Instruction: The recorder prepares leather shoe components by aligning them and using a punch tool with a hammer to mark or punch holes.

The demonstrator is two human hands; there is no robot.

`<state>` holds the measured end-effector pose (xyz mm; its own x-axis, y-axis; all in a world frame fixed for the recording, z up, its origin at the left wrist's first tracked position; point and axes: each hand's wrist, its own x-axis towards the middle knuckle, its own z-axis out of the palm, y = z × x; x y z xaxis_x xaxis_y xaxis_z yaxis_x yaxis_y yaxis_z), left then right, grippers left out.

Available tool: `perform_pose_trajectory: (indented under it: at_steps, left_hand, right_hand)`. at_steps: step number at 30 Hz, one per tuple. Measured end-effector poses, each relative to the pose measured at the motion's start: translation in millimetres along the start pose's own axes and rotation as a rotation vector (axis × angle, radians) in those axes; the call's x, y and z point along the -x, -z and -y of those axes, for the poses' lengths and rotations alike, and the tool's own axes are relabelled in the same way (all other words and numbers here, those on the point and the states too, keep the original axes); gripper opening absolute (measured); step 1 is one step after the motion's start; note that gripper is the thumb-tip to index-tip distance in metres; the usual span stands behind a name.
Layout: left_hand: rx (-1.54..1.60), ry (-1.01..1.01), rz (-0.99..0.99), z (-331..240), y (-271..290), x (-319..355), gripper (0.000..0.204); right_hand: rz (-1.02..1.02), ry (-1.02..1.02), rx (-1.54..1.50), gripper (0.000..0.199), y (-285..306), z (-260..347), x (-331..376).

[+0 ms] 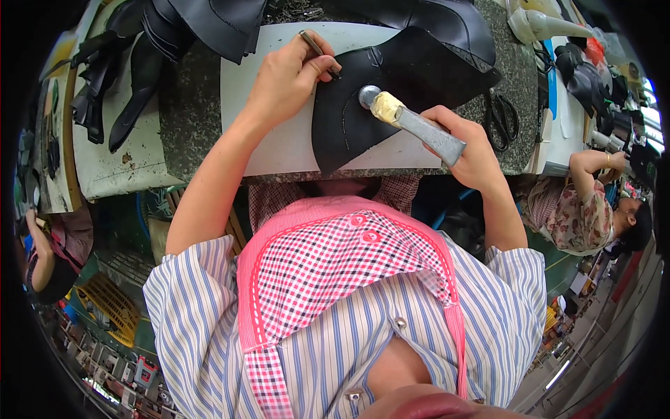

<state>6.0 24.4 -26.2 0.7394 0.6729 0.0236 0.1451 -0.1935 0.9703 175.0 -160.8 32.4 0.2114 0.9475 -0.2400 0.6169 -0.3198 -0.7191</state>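
The left hand (289, 77) pinches a metal punch (311, 42) beside the black leather panel (408, 77), over which the right hand (473, 150) grips a yellow-wrapped hammer (419, 127).

No readable text, label, brand, number or sign on anything in the head camera's view.

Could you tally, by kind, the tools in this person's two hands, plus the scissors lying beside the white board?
Hammer, in the right hand: 1
Thin metal rod, in the left hand: 1
Black scissors, right of the white board: 1
Total: 3
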Motion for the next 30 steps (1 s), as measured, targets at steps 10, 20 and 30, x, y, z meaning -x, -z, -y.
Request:
perform_pose_trajectory:
  at_steps: [10, 20, 30]
  left_hand:
    - [-0.209, -0.131, 0.128, -10.9, 0.0, -4.7, 0.005]
    - [-0.028, -0.014, 0.184, -8.1, 10.6, -8.1, 0.003]
    - [-0.095, 0.058, 0.18, -10.4, 10.1, -14.1, 0.01]
  right_hand:
    - [-0.426, 0.445, -0.536, 0.012, 40.7, 57.5, -15.3]
    - [-0.479, 0.37, -0.138, 0.011, 51.1, 70.4, -29.6]
    - [-0.293, 0.19, 0.193, 0.016, 61.4, 32.1, -59.4]
